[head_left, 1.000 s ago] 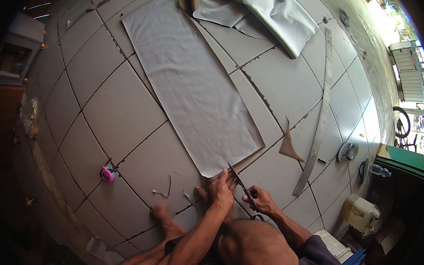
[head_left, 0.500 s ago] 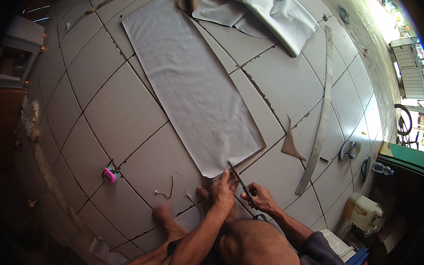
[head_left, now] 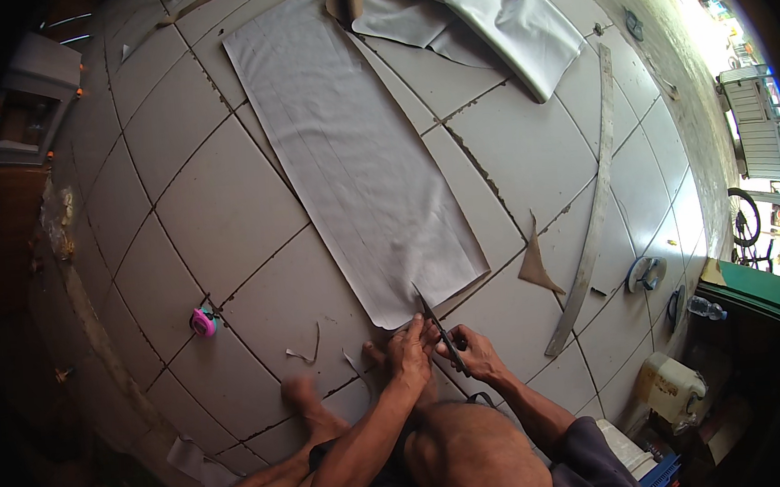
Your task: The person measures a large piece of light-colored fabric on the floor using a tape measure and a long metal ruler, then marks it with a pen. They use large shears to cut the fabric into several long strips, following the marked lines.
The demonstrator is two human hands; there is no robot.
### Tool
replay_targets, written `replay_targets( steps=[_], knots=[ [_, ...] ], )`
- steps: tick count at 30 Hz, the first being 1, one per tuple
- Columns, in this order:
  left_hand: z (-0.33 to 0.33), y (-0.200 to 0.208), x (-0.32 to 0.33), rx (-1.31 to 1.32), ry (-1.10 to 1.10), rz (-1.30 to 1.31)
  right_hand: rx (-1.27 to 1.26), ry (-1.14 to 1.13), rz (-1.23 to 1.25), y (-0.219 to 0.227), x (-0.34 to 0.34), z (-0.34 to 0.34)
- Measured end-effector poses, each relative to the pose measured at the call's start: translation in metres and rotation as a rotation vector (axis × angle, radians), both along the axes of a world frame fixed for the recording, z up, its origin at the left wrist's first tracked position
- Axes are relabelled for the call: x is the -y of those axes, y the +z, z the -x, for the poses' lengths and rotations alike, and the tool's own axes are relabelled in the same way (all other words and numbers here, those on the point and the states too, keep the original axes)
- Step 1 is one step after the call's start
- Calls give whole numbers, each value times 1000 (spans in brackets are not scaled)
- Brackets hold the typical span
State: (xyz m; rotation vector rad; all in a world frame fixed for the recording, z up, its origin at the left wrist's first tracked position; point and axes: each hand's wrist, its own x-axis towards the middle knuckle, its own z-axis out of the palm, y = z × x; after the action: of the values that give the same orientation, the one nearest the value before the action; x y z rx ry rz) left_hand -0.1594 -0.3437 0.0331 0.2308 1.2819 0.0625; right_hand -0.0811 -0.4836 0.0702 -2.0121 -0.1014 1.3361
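A long silver-grey sheet of leather-like material [head_left: 359, 174] lies flat on the tiled floor, its near end close to my feet. My left hand [head_left: 410, 354] is closed at that near edge, thumb on top and the other fingers partly hidden beneath. Just to its right, my right hand [head_left: 474, 354] grips the handles of dark scissors [head_left: 442, 332]. One blade shows over the sheet's near end, pointing away from me; the other blade is hidden. Small creases rise in the material around the blade.
Beyond the sheet lies a folded silver piece [head_left: 501, 22]. A long metal ruler [head_left: 592, 222] and a brown triangular scrap [head_left: 537, 266] are to the right. A pink tape measure-like object [head_left: 203, 322] sits left. A plastic jerrycan [head_left: 671, 385] and bottle [head_left: 707, 309] stand lower right.
The scissors have moved slightly forward, their tip farther over the sheet. My right hand has shifted a little up and left with them; my left hand stays nearly in place.
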Motion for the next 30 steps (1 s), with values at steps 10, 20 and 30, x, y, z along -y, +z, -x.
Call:
replay_targets(
  steps=[10, 20, 30],
  knots=[
    [2, 9, -5, -50, -30, 11, -28, -35, -3, 1, -9, -3],
    [6, 10, -6, -50, -139, -15, -29, -22, 14, -2, -17, -7],
    [12, 15, -5, 17, -123, -20, -19, -47, 0, 7, -33, -14]
  ],
)
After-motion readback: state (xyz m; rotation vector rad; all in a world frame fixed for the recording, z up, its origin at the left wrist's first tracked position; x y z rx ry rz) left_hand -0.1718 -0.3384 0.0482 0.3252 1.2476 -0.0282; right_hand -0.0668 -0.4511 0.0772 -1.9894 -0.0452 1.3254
